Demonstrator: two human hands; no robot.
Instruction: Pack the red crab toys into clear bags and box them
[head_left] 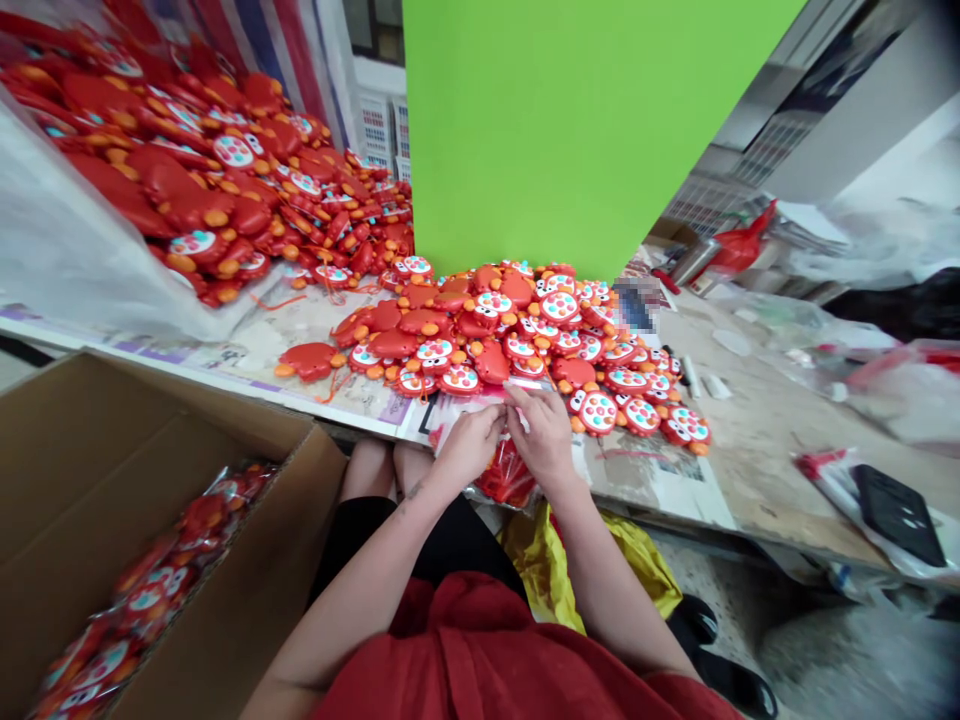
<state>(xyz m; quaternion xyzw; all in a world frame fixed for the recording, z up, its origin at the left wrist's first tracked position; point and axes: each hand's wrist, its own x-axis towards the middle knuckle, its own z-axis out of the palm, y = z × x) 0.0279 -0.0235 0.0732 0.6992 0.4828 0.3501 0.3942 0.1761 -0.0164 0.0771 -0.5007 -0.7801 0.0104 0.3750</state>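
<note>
At the table's front edge my left hand (pixel 471 446) and my right hand (pixel 545 438) are close together, fingertips nearly meeting. The fingers of both are closed in a pinch at the top of a clear plastic bag (pixel 511 478) with something red inside. My fingers partly cover the bag, and its contents do not show fully. Just beyond my hands lies a heap of red crab-shaped toys (pixel 491 360) with orange claws, white faces and coloured dots. Some lie face up, others with the plain red back up.
On the left, an open cardboard box (pixel 281 540) holds several bagged toys (pixel 154 600). A larger pile of toys (pixel 225 190) spills from a white sack (pixel 97 220). A green panel (pixel 555 130) stands behind the heap. At right lie a black phone (pixel 898 512) and plastic bags (pixel 911 395).
</note>
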